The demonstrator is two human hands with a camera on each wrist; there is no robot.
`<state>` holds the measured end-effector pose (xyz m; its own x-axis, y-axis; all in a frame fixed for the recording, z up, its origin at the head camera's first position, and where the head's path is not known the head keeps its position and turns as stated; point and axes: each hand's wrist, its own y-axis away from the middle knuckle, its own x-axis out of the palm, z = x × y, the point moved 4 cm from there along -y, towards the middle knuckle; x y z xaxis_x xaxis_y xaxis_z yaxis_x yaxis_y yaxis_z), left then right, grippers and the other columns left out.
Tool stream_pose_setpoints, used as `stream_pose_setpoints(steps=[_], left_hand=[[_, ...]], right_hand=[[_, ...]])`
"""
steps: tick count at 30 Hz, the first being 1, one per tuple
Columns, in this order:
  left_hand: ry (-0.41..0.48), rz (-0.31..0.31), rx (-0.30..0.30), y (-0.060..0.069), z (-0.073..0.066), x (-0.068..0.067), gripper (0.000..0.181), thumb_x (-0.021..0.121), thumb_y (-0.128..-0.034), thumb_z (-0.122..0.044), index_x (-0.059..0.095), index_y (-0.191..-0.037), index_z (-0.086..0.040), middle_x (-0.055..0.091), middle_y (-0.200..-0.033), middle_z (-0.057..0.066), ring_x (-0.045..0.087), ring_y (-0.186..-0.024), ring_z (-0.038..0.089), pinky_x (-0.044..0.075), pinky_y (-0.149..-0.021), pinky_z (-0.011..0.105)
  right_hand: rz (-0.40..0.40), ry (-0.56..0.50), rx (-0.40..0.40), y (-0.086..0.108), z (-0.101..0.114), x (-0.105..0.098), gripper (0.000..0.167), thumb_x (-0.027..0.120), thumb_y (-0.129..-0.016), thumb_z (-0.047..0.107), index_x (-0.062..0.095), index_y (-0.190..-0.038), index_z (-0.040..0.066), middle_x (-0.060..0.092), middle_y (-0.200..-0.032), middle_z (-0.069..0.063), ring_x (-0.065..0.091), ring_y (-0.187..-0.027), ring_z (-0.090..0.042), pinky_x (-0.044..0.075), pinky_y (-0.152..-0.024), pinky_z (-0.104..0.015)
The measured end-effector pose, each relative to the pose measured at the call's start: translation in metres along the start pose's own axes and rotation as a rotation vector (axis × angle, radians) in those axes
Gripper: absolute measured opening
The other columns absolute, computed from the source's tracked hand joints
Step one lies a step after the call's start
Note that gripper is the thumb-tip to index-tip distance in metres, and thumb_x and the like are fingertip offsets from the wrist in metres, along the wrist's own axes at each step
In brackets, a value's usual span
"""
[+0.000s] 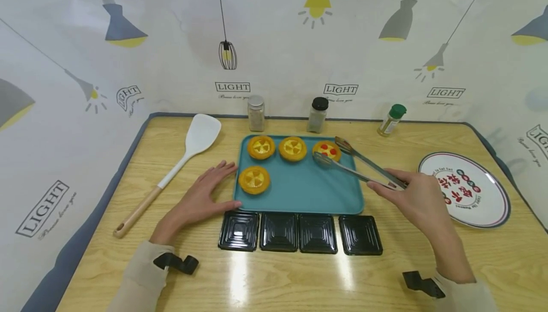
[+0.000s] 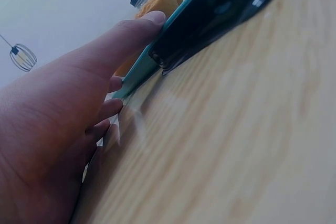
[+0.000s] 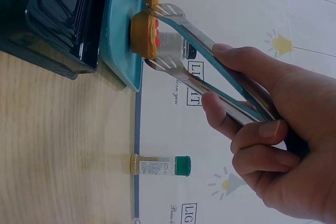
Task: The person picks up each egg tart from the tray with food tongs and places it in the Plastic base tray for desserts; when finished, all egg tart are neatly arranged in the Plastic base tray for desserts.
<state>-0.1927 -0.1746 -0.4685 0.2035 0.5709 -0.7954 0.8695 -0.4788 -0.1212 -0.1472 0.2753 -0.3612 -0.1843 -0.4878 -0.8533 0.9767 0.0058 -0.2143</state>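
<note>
My right hand (image 1: 421, 202) grips a pair of metal tongs (image 1: 376, 164), whose spread tips stand on either side of a tart with red pieces (image 1: 327, 150). That tart sits at the back right of the teal tray (image 1: 299, 183). In the right wrist view the tongs (image 3: 220, 77) straddle the tart (image 3: 144, 35). My left hand (image 1: 200, 198) touches the tray's left edge with fingers extended, its thumb at the front corner. Three tarts with yellow pieces, among them the front one (image 1: 254, 180), lie on the tray's left and middle.
Several black square plastic trays (image 1: 279, 232) line the tray's front. A white spatula (image 1: 173, 169) lies left; an oval plate (image 1: 492, 193) is at right. Behind stand a silver-capped jar (image 1: 256, 114), a black-capped jar (image 1: 318, 116) and a green-capped bottle (image 1: 391, 121).
</note>
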Motion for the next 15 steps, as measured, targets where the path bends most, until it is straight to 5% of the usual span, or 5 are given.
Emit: stream_pose_setpoints(steps=[15], left_hand=[[0.000,0.005,-0.017,-0.0002,0.0018,0.0007,0.092,0.069,-0.0802,-0.065,0.029,-0.155,-0.028,0.025,-0.159,-0.006,0.012,-0.148,0.019,0.008,-0.119,0.045]], right_hand=[[-0.026,0.004,-0.051,-0.0005,0.0025,-0.0005,0.055,0.078,-0.081,0.046,0.074,-0.109,-0.001,0.047,-0.048,0.005,0.040,-0.049,-0.016,0.029,-0.037,-0.027]])
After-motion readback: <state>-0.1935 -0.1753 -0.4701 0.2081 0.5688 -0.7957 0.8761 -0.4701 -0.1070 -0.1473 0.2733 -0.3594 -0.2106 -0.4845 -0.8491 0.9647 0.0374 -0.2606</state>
